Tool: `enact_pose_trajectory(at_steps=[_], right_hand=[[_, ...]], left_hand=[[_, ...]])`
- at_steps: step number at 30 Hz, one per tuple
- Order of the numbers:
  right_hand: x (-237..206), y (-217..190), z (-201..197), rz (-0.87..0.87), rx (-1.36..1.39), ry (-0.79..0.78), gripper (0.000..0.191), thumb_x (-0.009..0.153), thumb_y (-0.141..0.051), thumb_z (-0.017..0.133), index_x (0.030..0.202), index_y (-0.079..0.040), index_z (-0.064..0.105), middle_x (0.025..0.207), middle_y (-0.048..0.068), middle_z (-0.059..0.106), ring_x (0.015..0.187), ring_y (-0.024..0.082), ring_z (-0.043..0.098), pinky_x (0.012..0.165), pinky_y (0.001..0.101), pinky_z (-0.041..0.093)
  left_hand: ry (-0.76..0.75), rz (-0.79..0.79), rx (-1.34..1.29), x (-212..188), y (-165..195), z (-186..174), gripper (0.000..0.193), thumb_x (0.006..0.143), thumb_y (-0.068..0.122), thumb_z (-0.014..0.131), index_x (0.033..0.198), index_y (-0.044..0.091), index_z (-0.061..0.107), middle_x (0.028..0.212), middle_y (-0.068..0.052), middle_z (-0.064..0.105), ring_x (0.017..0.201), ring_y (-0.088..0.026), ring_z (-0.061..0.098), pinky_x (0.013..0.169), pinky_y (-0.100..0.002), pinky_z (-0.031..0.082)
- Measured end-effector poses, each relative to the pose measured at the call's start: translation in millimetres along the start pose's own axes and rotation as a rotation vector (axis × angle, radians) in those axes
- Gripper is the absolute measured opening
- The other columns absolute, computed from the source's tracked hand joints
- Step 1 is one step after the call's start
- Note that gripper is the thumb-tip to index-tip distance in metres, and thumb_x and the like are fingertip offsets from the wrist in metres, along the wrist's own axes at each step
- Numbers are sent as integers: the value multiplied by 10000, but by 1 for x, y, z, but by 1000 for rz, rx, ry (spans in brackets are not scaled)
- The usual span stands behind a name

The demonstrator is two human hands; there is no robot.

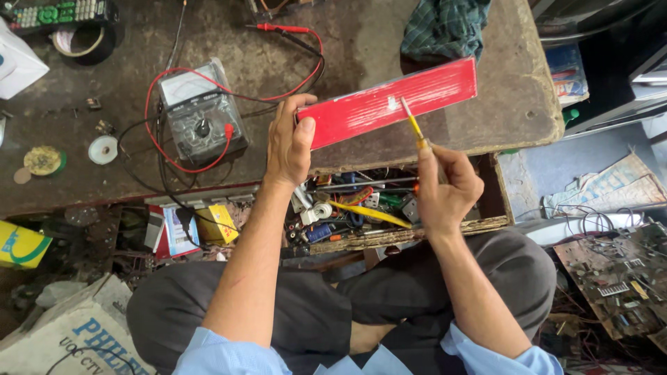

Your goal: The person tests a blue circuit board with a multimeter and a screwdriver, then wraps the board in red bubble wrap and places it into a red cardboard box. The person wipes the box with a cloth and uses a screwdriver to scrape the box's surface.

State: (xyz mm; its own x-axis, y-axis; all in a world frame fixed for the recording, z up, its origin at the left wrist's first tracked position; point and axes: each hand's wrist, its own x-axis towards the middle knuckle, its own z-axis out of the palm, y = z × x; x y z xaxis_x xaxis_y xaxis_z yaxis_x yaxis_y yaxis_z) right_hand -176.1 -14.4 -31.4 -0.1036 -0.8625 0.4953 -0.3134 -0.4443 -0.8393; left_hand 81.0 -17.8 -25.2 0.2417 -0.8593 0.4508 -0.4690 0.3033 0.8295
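Our left hand [288,142] grips the near end of a long red panel [389,103], which stretches away to the right, tilted, above the worn workbench [389,42]. Our right hand [445,187] pinches a yellow-handled screwdriver [413,123], its tip touching the panel's middle. Just left of our left hand sits a grey multimeter [200,114]; below both hands, an open drawer [417,232] of parts.

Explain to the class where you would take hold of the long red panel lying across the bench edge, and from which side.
Grip the red panel at its near left end, from the left, as the left hand does. It is long, flat and thin, and the right hand works a yellow-handled tool at its middle, so an end grip stays clear.
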Motion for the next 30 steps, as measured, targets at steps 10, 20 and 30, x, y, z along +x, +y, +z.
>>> enact_pose_trajectory(at_steps=[10, 20, 30], right_hand=[[9, 2, 12, -193, -31, -83, 135, 1021, -125, 785, 1016, -31, 688, 776, -8, 661, 671, 30, 521, 593, 220, 438], [7, -4, 13, -160, -32, -73, 146, 985, -97, 800, 1058, -1, 718, 725, -31, 611, 646, 3, 503, 587, 199, 408], [9, -9, 16, -51, -24, -60, 108, 1010, -87, 767, 1014, 11, 722, 662, -61, 539, 605, 0, 416, 540, 203, 325]], left_hand=[[12, 19, 6, 1, 0, 0, 635, 1016, 564, 403, 1290, 21, 587, 1217, -223, 654, 1136, -375, 663, 981, -450, 493], [13, 31, 13, 1, 2, -1, 637, 1019, 558, 399, 1294, 15, 587, 1236, -224, 651, 1151, -385, 657, 993, -455, 489], [10, -5, 2, 1, 1, 0, 663, 1006, 593, 396, 1279, 19, 586, 1197, -213, 662, 1106, -363, 682, 957, -448, 509]])
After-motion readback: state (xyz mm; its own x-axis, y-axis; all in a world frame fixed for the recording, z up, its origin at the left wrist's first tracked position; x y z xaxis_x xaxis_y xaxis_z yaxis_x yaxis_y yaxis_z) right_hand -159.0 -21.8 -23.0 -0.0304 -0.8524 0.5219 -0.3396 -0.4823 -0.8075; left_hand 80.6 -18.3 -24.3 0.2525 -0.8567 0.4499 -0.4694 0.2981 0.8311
